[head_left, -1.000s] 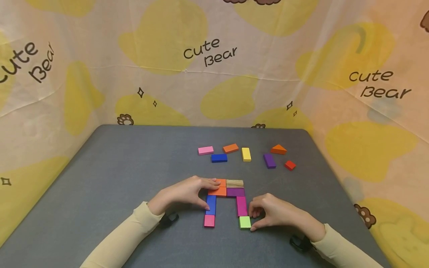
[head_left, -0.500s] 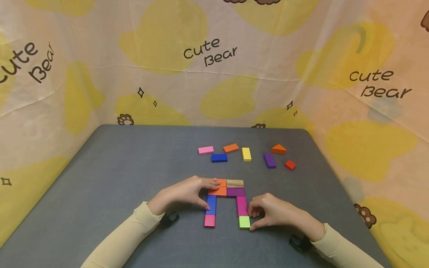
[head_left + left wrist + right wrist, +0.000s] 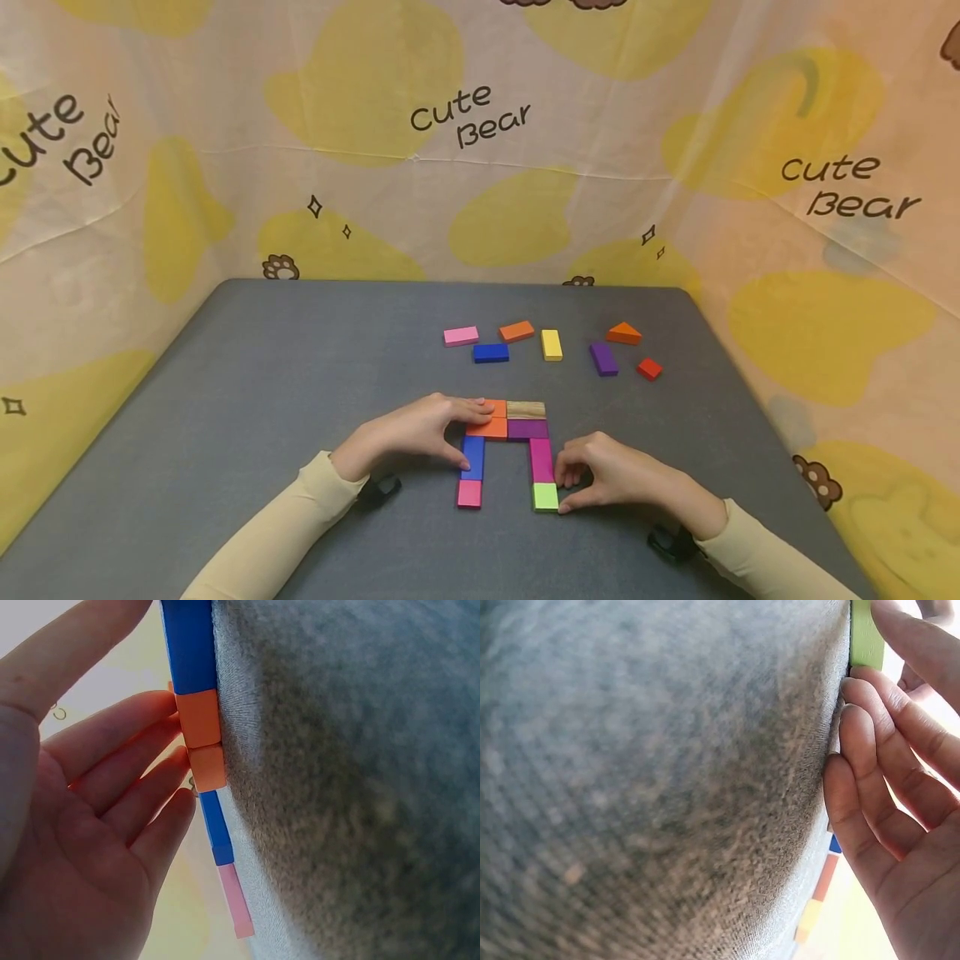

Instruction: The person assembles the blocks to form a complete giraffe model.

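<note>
Sliding slightly leftward over the last second: one green block (image 3: 545, 497), now lying more squarely below the magenta block (image 3: 541, 461); right hand (image 3: 622, 471) shifted a trace with it, left hand (image 3: 420, 425) much as before; read as a small correction of alignment, the right leg of the arch-like figure seemingly straighter for it.

Grip, right: thumb against the outer side of the green block, fingers bent beside its join with the magenta block; apart from the thumb, no clasp apparent. Grip, left: thumb and fingers spread, thumb at the outer side of the blue block (image 3: 474, 458), fingertips on the near orange block (image 3: 497, 429) and far orange block (image 3: 498, 408); nothing clasped.

Figure, remaining parts: wood-coloured block (image 3: 526, 410) and long purple block (image 3: 528, 429), right of the orange pair; short pink block (image 3: 469, 495), at the foot of the blue block.

Containers: none in view; all pieces lie directly on the grey table (image 3: 300, 358).

Loose, beyond the figure: light pink block (image 3: 461, 337); dark blue block (image 3: 491, 353); tilted orange block (image 3: 517, 332); yellow block (image 3: 551, 345); loose purple block (image 3: 603, 359); orange triangle (image 3: 624, 334); red block (image 3: 649, 369).
</note>
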### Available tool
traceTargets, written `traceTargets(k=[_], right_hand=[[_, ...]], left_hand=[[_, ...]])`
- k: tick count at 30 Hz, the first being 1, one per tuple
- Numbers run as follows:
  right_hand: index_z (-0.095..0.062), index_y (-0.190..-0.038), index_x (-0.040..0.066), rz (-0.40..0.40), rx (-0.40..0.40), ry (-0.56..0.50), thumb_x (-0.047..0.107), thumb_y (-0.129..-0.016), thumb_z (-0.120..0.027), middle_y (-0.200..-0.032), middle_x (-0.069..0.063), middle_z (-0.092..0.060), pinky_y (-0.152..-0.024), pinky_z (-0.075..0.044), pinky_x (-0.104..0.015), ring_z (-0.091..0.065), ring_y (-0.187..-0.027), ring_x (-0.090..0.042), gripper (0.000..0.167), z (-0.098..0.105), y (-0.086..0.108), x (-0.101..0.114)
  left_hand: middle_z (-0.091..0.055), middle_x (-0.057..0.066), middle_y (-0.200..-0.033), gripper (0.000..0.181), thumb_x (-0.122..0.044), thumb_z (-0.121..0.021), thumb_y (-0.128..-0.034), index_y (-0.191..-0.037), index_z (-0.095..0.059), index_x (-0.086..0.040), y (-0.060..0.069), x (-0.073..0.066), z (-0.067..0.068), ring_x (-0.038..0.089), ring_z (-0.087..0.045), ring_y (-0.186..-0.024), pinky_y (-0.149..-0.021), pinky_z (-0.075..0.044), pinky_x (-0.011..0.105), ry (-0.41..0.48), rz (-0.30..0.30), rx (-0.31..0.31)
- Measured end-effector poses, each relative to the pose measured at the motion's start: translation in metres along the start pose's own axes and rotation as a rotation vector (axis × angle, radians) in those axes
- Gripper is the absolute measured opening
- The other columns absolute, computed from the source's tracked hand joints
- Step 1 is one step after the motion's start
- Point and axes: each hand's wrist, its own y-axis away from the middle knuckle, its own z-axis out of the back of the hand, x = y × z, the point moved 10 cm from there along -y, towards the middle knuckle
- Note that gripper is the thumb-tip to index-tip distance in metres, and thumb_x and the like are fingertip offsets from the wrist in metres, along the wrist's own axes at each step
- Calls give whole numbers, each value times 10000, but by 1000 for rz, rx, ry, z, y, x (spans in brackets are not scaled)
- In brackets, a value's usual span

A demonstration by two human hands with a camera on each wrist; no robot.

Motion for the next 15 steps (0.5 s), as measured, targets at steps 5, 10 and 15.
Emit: traceTargets(k=[5,10,15], right_hand=[[-651,-873,190,5,7,-2,418,-769,-763,-797,122,-608,-630,-499,-137,-568,-709,34,274,0,0,1],[-649,-879,200,-6,20,-11,433,-773,-754,-802,126,-610,-636,-501,-141,-569,-712,29,277,-1,-1,-1],[-646,-884,208,-12,29,-16,439,-778,-747,-805,130,-609,-638,-501,-145,-569,-715,28,274,-2,-2,-3]], left_hand=[[-481,-52,-1430,704,-407,-785,-752,-1371,-523,-196,0,0,0,108,-371,-1378,-1084,-369,405,-4,-1,-2],[-477,-55,-1434,706,-411,-784,-751,-1372,-521,-202,0,0,-1,111,-370,-1379,-1082,-371,418,2,3,3],[-473,-58,-1436,705,-415,-782,-752,-1372,-521,-204,0,0,0,107,-366,-1380,-1084,-369,416,0,0,1]])
